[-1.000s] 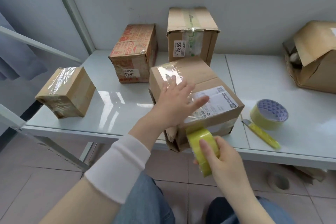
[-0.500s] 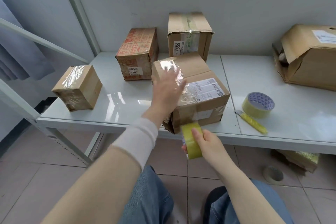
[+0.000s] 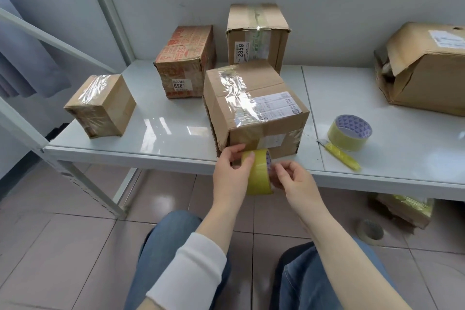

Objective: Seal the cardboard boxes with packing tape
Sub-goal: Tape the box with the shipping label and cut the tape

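I see both hands on the yellow tape roll [image 3: 259, 177], held in the air just in front of the shelf [image 3: 163, 133] edge, below the near face of the labelled box [image 3: 251, 106]. Left hand [image 3: 232, 175] wraps the roll's left side, thumb across its band. Right hand [image 3: 293, 180] has its fingers curled, pinching the roll's right rim. Box sits at the shelf's front edge, clear tape across its top. Spare roll [image 3: 349, 132] and yellow cutter [image 3: 342, 156] lie to the right, touching.

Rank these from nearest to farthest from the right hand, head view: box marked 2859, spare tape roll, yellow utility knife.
1. Yellow utility knife, on the table just right of the right hand.
2. Spare tape roll, right behind the knife.
3. Box marked 2859, against the back wall.
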Motion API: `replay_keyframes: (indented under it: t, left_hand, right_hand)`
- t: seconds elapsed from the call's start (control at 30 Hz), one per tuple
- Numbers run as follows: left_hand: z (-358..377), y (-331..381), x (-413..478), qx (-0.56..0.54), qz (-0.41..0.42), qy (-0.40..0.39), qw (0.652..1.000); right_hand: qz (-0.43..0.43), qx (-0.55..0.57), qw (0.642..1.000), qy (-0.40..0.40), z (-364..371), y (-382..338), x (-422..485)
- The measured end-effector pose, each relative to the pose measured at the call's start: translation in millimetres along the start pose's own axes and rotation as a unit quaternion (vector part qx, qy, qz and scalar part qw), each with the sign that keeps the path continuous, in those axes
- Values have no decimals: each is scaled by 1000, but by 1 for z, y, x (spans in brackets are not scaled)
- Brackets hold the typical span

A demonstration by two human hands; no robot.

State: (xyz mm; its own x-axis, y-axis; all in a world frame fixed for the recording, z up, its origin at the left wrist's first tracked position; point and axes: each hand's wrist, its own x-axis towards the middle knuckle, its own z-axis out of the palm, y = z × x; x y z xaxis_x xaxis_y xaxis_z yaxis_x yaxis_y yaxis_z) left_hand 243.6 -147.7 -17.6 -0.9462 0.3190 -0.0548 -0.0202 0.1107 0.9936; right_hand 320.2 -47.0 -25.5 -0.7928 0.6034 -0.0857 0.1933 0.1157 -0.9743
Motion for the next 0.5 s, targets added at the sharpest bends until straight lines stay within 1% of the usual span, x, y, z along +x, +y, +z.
replay_keyframes:
  t: [0.07,0.13,0.2,0.23,0.3,0.37,0.43,0.5]
  left_hand:
    - [1,1,1,-29,-13,8,999]
    - [2,2,2,-38,-28,10,999]
    - [3,3,4,-46,-45,13,998]
    - [4,3,5,-51,-53,13,997]
    - [5,4,5,-59,-65,5,996]
    - [6,3,6,-69,-67,-5,995]
    - [7,2,5,-69,-65,-3,995]
    - [8,2,5,-75,-66,8,995]
  right_hand:
    - [-29,-55,996,56,-20,2,6]
    - [-48,-118,984,124,-46,9,19]
    - [-59,-196,963,176,-70,19,36]
    - [-64,-249,948,190,-79,26,46]
    - [-60,-349,913,202,-91,39,62]
    - [-40,-424,884,196,-97,50,73]
    - [-28,-463,865,191,-100,56,80]
    - [-32,-480,855,196,-100,58,85]
